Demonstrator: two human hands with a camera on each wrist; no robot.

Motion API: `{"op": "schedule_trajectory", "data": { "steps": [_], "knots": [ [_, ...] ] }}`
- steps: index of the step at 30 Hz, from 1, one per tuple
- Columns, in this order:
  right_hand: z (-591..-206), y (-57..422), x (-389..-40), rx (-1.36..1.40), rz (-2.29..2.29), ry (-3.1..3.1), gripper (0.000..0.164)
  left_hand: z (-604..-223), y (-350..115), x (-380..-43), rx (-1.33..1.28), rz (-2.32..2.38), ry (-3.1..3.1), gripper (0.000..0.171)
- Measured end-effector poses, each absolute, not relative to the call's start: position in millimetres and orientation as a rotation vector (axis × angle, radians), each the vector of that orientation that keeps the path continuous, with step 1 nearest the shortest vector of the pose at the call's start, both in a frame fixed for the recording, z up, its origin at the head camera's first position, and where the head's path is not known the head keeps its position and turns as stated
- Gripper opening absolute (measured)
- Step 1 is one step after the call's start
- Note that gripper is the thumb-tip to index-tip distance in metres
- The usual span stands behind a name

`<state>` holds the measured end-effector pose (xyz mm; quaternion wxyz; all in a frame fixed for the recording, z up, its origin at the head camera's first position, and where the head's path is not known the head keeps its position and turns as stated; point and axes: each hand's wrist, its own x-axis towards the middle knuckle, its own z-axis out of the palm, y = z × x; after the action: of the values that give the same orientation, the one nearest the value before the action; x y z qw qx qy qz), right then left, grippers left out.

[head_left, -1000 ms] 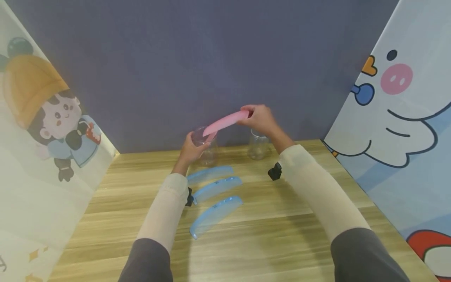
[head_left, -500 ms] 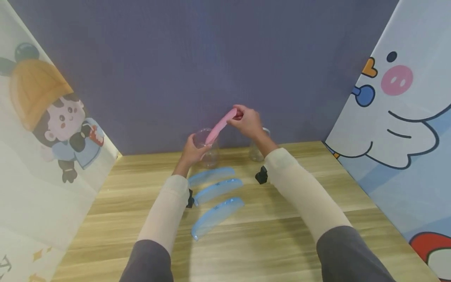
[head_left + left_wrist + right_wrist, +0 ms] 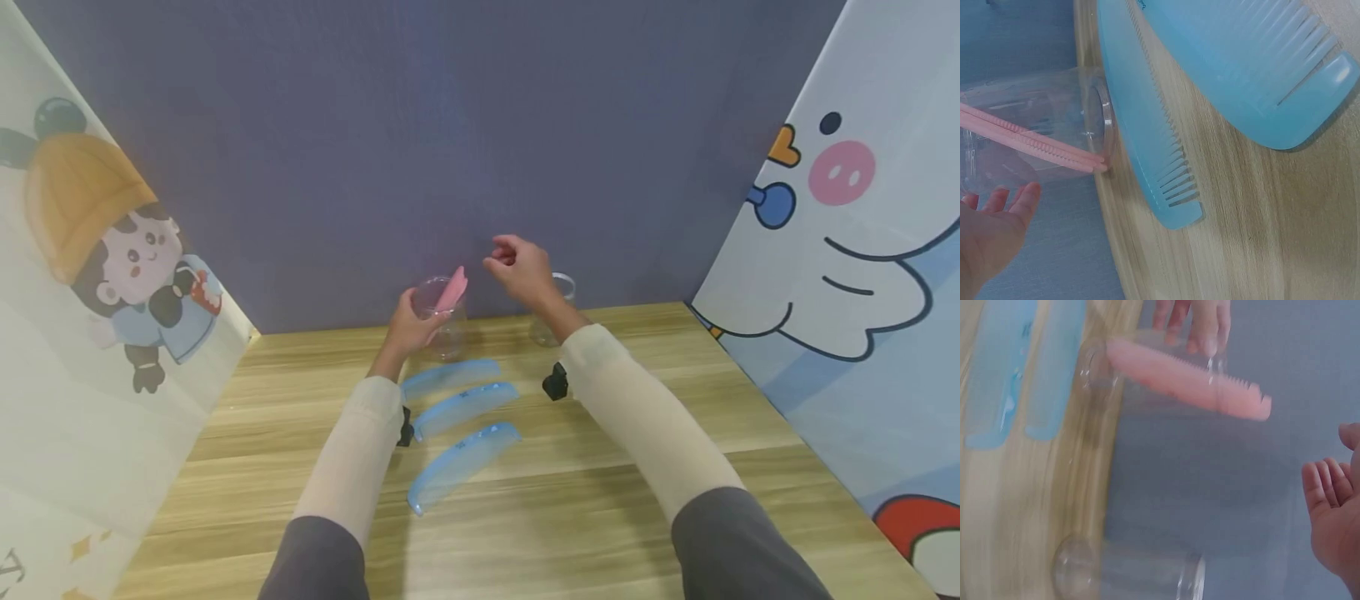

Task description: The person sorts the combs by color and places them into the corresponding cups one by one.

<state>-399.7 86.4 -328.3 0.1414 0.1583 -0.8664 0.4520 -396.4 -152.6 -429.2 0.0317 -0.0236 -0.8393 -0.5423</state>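
My left hand (image 3: 408, 327) grips the side of a clear plastic jar (image 3: 448, 343) that stands upright at the back of the table. Two pink combs (image 3: 1029, 142) lean inside this jar, side by side in the left wrist view, their upper ends poking past the rim. To the right of the jar and a little higher, my right hand (image 3: 523, 271) hovers with loosely bent fingers and nothing between them. In the right wrist view its palm (image 3: 1335, 544) shows bare, apart from the pink combs.
A second clear jar (image 3: 544, 332) stands to the right, partly behind my right wrist. Three blue combs (image 3: 463, 468) lie in a row on the wooden table (image 3: 600, 500), in front of the left jar. A dark wall panel (image 3: 480, 125) rises right behind both jars.
My right hand has brought a pink comb leftward, lowered it into the left jar beside the other one, and let go. The left hand has stayed on the jar.
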Motion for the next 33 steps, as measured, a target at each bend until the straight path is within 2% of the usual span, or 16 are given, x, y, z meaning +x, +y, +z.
{"op": "schedule_trajectory", "data": {
  "steps": [20,28,33],
  "knots": [
    [-358,158,-414,0.312,1.195,-2.586,0.053,-430,-153,-397,-0.068,-1.733,-2.561,0.095],
    [-372,177,-417,0.228,1.135,-2.663,0.072,-427,-153,-395,-0.089,-1.647,-2.617,0.093],
    [-384,186,-423,0.162,1.053,-2.741,0.082,-426,-155,-392,-0.157,-1.516,-2.686,0.077]
  ]
}}
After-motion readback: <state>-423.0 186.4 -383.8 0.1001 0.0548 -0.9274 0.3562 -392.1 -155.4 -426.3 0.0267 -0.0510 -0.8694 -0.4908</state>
